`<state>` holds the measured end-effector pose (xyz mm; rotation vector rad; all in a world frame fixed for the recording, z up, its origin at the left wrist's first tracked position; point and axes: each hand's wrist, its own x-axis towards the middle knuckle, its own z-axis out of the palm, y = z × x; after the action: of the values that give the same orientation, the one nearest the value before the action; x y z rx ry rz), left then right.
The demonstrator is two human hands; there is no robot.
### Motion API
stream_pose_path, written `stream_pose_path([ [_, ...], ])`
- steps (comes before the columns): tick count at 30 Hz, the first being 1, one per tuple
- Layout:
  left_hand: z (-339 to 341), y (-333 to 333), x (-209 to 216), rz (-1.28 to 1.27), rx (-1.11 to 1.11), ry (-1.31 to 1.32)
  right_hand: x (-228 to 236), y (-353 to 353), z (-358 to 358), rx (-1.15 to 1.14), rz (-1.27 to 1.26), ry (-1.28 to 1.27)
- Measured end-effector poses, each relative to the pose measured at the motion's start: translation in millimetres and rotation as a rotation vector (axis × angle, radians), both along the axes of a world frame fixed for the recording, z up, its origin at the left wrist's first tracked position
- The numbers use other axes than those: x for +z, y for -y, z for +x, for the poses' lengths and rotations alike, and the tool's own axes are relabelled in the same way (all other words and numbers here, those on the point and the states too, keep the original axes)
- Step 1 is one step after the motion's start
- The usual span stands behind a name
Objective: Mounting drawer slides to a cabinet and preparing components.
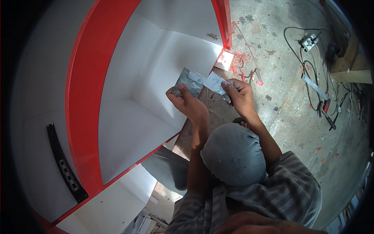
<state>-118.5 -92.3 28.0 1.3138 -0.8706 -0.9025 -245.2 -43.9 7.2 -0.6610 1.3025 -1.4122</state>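
A big red-edged cabinet [83, 97] with white insides fills the space left of and beyond the working hands, which belong to a crouching co-worker in a grey cap [233, 154], seen from above. The step looks like parting or matching two bits of sheet, so the next move would call for a steady pinch on each and a clean pull or line-up. The co-worker's left hand [189, 103] is closed around the lower edge of a mottled grey sheet [191, 81], dull and blotchy. Just right of it, the co-worker's right hand [241, 95] pinches a paler, smaller piece [214, 82], the two pieces touching at a corner. Of the wearer's own hand [257, 226], only a brown sliver shows at the lower edge; which hand, and how open, I cannot tell.
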Motion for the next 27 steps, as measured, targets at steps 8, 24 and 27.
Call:
stream_pose_path([
  [8,2.4,2.2,-3.9,-0.113,-0.048,0.192,-7.8,0.6,10.5,-0.016,0.05,-0.149],
  [24,3.9,-14.1,-19.0,-0.006,-0.089,0.179,-17.6,7.9,13.3,0.007,0.033,-0.282],
  [27,7.5,-20.4,-26.3,-0.001,-0.141,0.17,-13.1,12.0,16.6,0.013,0.048,-0.24],
])
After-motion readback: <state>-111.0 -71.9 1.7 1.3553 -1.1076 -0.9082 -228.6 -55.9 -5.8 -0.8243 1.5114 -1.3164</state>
